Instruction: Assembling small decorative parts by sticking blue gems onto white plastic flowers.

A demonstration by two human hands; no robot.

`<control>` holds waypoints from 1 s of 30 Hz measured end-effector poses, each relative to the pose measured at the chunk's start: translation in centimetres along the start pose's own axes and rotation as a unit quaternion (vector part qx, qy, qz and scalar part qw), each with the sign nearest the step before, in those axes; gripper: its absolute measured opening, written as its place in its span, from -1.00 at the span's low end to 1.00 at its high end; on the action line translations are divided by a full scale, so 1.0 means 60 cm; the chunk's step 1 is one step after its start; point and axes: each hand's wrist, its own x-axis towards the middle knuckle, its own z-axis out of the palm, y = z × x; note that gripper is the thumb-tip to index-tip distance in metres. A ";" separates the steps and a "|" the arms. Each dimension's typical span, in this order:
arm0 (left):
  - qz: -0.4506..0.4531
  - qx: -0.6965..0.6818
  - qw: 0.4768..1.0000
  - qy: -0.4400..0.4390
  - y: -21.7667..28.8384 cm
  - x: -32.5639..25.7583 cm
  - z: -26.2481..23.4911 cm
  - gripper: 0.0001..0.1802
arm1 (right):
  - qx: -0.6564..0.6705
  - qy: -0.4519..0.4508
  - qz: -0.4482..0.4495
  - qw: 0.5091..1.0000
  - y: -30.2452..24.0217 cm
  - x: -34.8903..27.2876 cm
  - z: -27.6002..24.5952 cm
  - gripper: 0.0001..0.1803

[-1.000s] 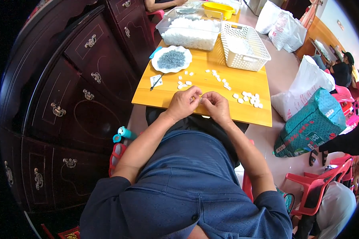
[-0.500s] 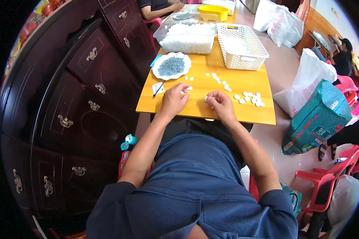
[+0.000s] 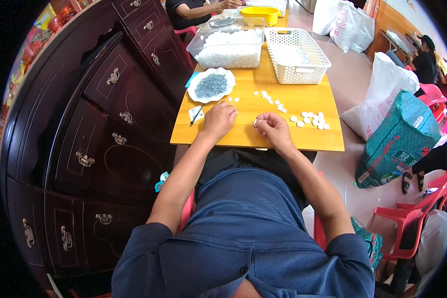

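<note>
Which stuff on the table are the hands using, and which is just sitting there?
In use:
- left hand on the table near the white plate of grey bits
- right hand pinching a small white piece
- loose white pieces

Lying about:
- white basket
- clear tub
- yellow bowl
- green sack

- The table stands ahead of the seated person, with the cabinet of drawers along its left.
- Left hand rests on the near-left part of the table; right hand lies just right of it.
- A plate of small parts sits beyond the left hand, near the table's left edge.
- Loose small pieces lie right of the right hand; more are scattered behind it.
- A clear tub stands far left on the table, a slatted basket right of it.
- Sacks stand on the floor right of the table.
</note>
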 end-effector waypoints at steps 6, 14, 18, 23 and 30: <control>-0.131 -0.336 0.931 0.057 0.021 -0.016 0.003 -0.89 | 0.004 -0.004 0.000 1.000 0.001 0.001 0.003 -0.92; -0.259 -0.572 0.777 -0.042 0.051 -0.046 -0.013 -0.78 | 0.022 0.021 -0.007 1.000 -0.007 -0.003 0.006 -0.93; -0.235 -0.602 0.762 -0.042 0.049 -0.048 -0.013 -0.79 | 0.017 0.019 0.000 1.000 -0.007 -0.001 0.006 -0.92; -0.227 -0.611 0.756 -0.053 0.055 -0.050 -0.009 -0.81 | 0.025 0.021 -0.001 0.999 -0.009 -0.001 0.003 -0.89; -0.251 -0.642 0.722 -0.060 0.049 -0.055 -0.003 -0.81 | 0.021 0.003 -0.015 1.000 -0.002 -0.001 -0.001 -0.90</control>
